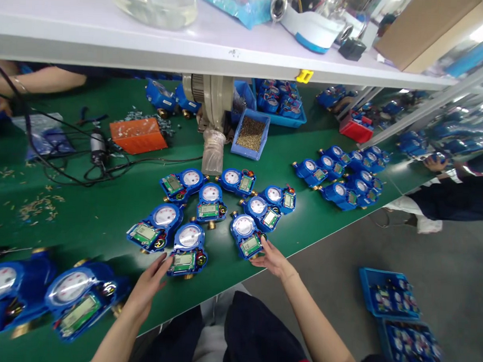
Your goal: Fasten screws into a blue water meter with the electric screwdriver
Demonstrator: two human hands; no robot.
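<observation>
Blue water meters with round white dials and exposed green circuit boards with small displays lie on the green bench. My right hand (272,259) grips the lower right edge of one water meter (243,226), thumb at its top side and fingers low against it. My left hand (149,283) has its fingers stretched out beside the left edge of another water meter (189,236); whether the fingertips touch it is hard to tell. Several more meters lie around these two, among them one meter (164,216) to the left and one (210,193) behind.
A blue bin of small brass parts (250,134), an orange box (138,135) and a black-corded tool (97,147) stand behind. Overhead runs a white shelf (230,56). Large meters (73,296) sit at left; crates of meters (390,292) are on the floor. Co-workers' arms (50,82) show.
</observation>
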